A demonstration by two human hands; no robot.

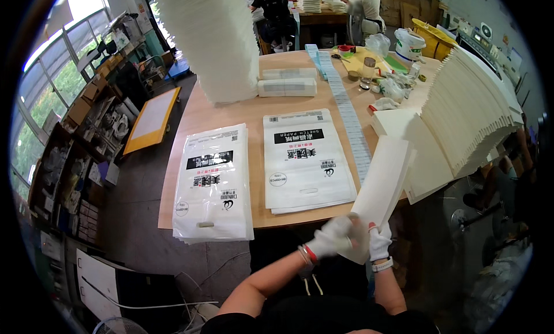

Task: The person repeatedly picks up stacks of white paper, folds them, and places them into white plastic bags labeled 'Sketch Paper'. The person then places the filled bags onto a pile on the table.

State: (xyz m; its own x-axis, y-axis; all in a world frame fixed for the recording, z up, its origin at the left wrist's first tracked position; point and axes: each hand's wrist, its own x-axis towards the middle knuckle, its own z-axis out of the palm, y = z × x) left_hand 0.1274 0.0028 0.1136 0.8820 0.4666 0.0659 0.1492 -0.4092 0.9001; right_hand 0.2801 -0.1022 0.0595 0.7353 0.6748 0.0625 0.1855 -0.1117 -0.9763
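A curved stack of white paper sheets [382, 178] tilts up off the table's near right edge. My right hand [379, 242], in a white glove, grips the lower right edge of these sheets. At their lower left corner is my left hand [333, 239], also gloved; motion smears its fingers, so its grip is unclear. Left of the sheets lies a pile of white printed paper bags [311, 187] with a black label band. Farther left, a pile of clear plastic sleeves with print [213, 204] overhangs the front edge.
A tall stack of white paper [216, 45] rises at the back left of the wooden table [257, 216]. Leaning stacks of paper [467, 112] stand at the right. A long strip of labels [349, 117] crosses the table. Behind are a glass jar [367, 73] and a white bucket [408, 45].
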